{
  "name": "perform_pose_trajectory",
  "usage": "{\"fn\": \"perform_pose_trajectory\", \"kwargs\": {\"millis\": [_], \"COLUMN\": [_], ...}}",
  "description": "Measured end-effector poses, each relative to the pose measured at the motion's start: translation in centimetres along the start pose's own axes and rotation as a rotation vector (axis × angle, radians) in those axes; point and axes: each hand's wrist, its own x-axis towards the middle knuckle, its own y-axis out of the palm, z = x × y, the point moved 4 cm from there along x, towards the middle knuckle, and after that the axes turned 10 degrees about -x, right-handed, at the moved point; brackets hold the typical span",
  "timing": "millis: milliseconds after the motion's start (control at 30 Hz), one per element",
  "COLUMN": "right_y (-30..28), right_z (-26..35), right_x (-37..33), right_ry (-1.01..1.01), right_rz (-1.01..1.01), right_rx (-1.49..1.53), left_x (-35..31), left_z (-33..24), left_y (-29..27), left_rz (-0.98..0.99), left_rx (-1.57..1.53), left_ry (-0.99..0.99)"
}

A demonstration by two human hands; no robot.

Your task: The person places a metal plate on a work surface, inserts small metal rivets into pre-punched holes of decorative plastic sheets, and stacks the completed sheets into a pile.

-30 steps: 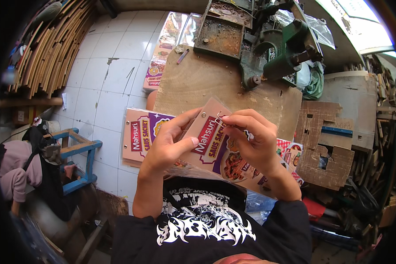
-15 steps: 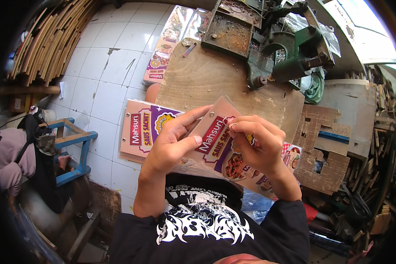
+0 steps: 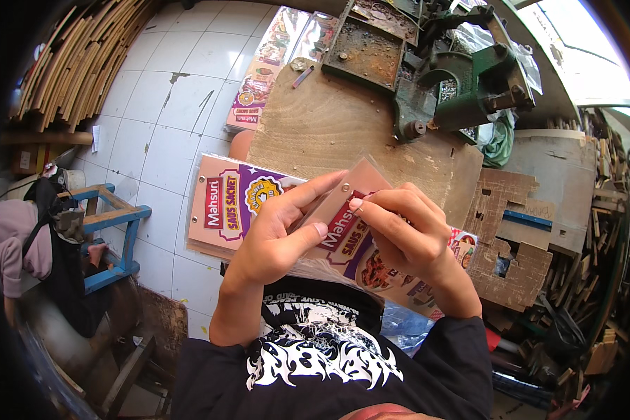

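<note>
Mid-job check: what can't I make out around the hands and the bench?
All in the head view:
- Thin metal wire: mostly covered by the fingers of the right hand; full shape unclear.
- Laminated printed sheets: partly covered by both hands; layers underneath hidden, so no count.
- Left hand: fingertips hidden under the sheets.
- Metal tray: far end cut off by the upper edge; bits inside too small to identify.

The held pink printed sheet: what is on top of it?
The left hand grips the sheet, thumb on top; the right hand pinches a small metal piece over it, near a round eyelet. Print under the right hand is covered.
</note>
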Motion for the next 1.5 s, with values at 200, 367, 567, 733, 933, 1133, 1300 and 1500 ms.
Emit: {"fn": "perform_pose_trajectory", "kwargs": {"millis": [200, 367, 567, 733, 933, 1133, 1300, 1500], "right_y": [0.0, -0.1, -0.2, -0.1, 0.1, -0.1, -0.1, 0.1], "right_z": [0.1, 0.0, 0.1, 0.1, 0.5, 0.8, 1.0, 0.7], "right_x": [0.3, 0.4, 0.8, 1.0, 0.7, 0.6, 0.3, 0.2], "right_ry": [-0.019, -0.023, -0.008, -0.009, -0.019, -0.005, 0.023, 0.032], "right_rz": [0.012, 0.011, 0.033, 0.054, 0.017, -0.048, -0.100, -0.071], "right_rx": [-0.008, 0.000, 0.009, -0.014, -0.078, -0.248, -0.185, -0.110], "left_x": [-0.2, -0.2, -0.3, -0.3, -0.3, -0.2, -0.6, -0.6], "left_z": [-0.5, -0.4, -0.5, -0.6, -0.5, -0.4, -0.5, -0.6], "left_y": [0.3, 0.4, 0.4, 0.4, 0.4, 0.4, 0.8, 0.8], "left_rz": [0.002, 0.003, 0.011, -0.004, 0.001, -0.008, -0.020, -0.026], "left_rx": [0.079, 0.111, 0.148, 0.123, 0.125, 0.178, 0.176, 0.203], "left_ry": [0.036, 0.049, 0.064, 0.071, 0.081, 0.116, 0.140, 0.159]}}
